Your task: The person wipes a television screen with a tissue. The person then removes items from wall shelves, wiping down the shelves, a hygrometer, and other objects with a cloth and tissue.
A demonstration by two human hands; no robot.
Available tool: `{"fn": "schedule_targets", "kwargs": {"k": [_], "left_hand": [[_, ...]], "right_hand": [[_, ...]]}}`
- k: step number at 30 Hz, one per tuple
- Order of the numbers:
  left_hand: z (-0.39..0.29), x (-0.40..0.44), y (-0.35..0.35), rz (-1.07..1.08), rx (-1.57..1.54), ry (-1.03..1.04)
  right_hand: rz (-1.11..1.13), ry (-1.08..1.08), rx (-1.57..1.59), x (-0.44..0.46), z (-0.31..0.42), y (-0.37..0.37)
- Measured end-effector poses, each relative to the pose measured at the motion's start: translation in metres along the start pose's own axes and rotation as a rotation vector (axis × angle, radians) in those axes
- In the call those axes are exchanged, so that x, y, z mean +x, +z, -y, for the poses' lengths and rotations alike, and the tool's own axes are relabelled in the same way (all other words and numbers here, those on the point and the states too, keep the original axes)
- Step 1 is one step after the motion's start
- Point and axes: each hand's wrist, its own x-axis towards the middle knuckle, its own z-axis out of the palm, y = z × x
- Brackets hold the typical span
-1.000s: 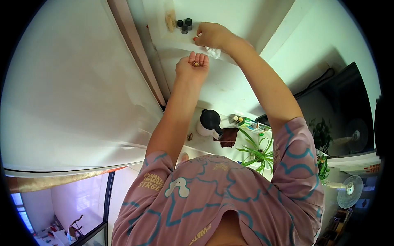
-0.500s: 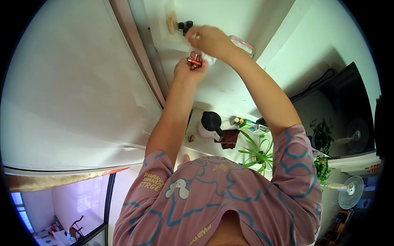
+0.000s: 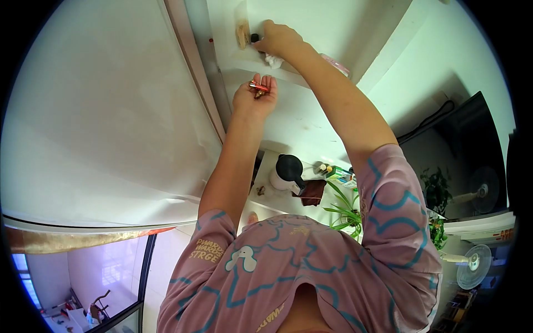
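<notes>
My left hand [image 3: 255,101] is palm up below the shelf edge, its fingers slightly curled. On the fingers and palm rests a small red cylinder [image 3: 259,86] with a shiny end, beside little brownish-gold pieces. Over the shelf, my right hand [image 3: 282,42] points to the left, fingers bent and mostly hidden from view. A crumpled white tissue [image 3: 272,61] hangs from its underside and appears held in it. Close to the fingertips stands a small black-capped item [image 3: 255,38]. A clear container [image 3: 242,33] with tan contents sits left of it.
A pink-and-white box [image 3: 336,65] lies on the shelf [image 3: 227,53] behind my right forearm. Lower down are a black-lidded kettle [image 3: 288,168], a dark brown pouch [image 3: 312,193], a green box [image 3: 340,175] and a spiky plant [image 3: 345,211]. A television [image 3: 466,161] is to the right.
My right hand has moved up and in over the shelf, and the white tissue has moved with it. My left hand stays nearly in place, its fingers a little straighter.
</notes>
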Motion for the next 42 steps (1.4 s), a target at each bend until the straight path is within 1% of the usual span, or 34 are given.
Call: {"fn": "schedule_targets", "kwargs": {"k": [2, 3, 4, 5, 6, 8, 9, 11, 12, 13, 15, 16, 17, 18, 19, 20, 21, 22, 23, 25, 26, 30, 32, 36, 38, 39, 41, 42], "left_hand": [[-0.001, -0.001, 0.002, 0.009, -0.003, 0.008], [-0.002, -0.002, 0.002, 0.018, -0.006, 0.015], [-0.003, -0.002, 0.003, 0.020, -0.007, 0.014], [-0.003, -0.002, 0.006, 0.000, -0.021, 0.020], [-0.004, -0.001, 0.008, -0.021, -0.035, 0.025], [-0.005, 0.000, 0.011, -0.003, -0.028, 0.007], [-0.005, 0.000, 0.012, 0.014, -0.021, -0.009], [-0.002, -0.005, 0.019, 0.021, -0.021, 0.029], [-0.001, -0.007, 0.022, 0.028, -0.026, 0.068], [-0.001, -0.007, 0.021, 0.028, -0.026, 0.065], [-0.003, -0.008, 0.017, 0.127, 0.198, 0.107], [-0.007, 0.001, 0.012, 0.133, 0.221, 0.106], [-0.014, 0.015, 0.004, 0.131, 0.222, 0.106], [-0.024, 0.035, -0.007, 0.195, 0.076, 0.036], [-0.026, 0.035, -0.009, 0.256, -0.070, -0.033], [-0.027, 0.035, -0.011, 0.254, -0.069, -0.033], [-0.022, 0.017, -0.006, 0.178, -0.131, -0.017], [-0.020, 0.006, -0.003, 0.102, -0.194, -0.001], [-0.020, 0.003, -0.003, 0.102, -0.194, -0.001], [-0.021, -0.001, -0.003, 0.067, -0.147, -0.014], [-0.021, -0.003, -0.004, 0.067, -0.147, -0.013], [-0.022, -0.010, -0.006, 0.107, -0.099, -0.006], [-0.023, -0.012, -0.008, 0.130, -0.086, -0.006], [-0.021, -0.022, -0.002, 0.158, -0.068, 0.004], [-0.021, -0.024, -0.002, 0.167, -0.073, -0.011], [-0.020, -0.022, -0.004, 0.190, -0.053, 0.002], [-0.018, -0.017, -0.008, 0.217, -0.035, 0.010], [-0.018, -0.015, -0.010, 0.240, -0.118, -0.012]], "right_hand": [[0.062, 0.040, 0.180, 0.007, -0.008, 0.004], [0.062, 0.039, 0.179, 0.007, -0.013, 0.004], [0.097, 0.010, 0.243, 0.007, -0.018, 0.004], [0.132, -0.019, 0.306, 0.007, -0.023, 0.003], [0.130, -0.019, 0.306, 0.006, -0.027, 0.004], [0.201, -0.044, 0.459, 0.005, -0.033, 0.007], [0.198, -0.042, 0.460, -0.002, -0.032, 0.005], [0.254, -0.176, 0.676, -0.034, -0.022, -0.005], [0.281, -0.219, 0.525, -0.055, -0.009, -0.023], [0.281, -0.217, 0.524, -0.067, -0.003, -0.022], [0.361, -0.345, 0.382, -0.079, 0.002, -0.016], [0.361, -0.344, 0.383, -0.078, 0.000, -0.010], [0.271, -0.429, 0.390, -0.076, -0.001, -0.003], [0.179, -0.513, 0.395, -0.073, -0.003, 0.002], [0.181, -0.512, 0.398, -0.069, -0.001, -0.003], [0.231, -0.349, 0.438, -0.061, 0.001, -0.011], [0.278, -0.187, 0.475, -0.052, 0.002, -0.018], [0.201, -0.096, 0.297, -0.040, 0.004, -0.018], [0.201, -0.096, 0.297, -0.029, 0.001, -0.011], [-0.207, -0.191, 0.064, -0.018, -0.001, 0.003], [-0.129, -0.203, 0.044, -0.010, -0.003, 0.006], [-0.143, -0.179, -0.015, 0.006, 0.002, 0.021], [-0.209, -0.113, -0.028, 0.006, 0.005, 0.027], [-0.152, -0.065, 0.005, -0.009, 0.005, 0.010], [-0.051, -0.132, 0.248, -0.036, 0.007, -0.005], [-0.054, -0.131, 0.245, -0.045, 0.006, -0.007], [0.158, -0.256, 0.296, -0.061, 0.002, -0.009], [0.084, -0.277, 0.309, -0.068, 0.003, -0.007]]}}
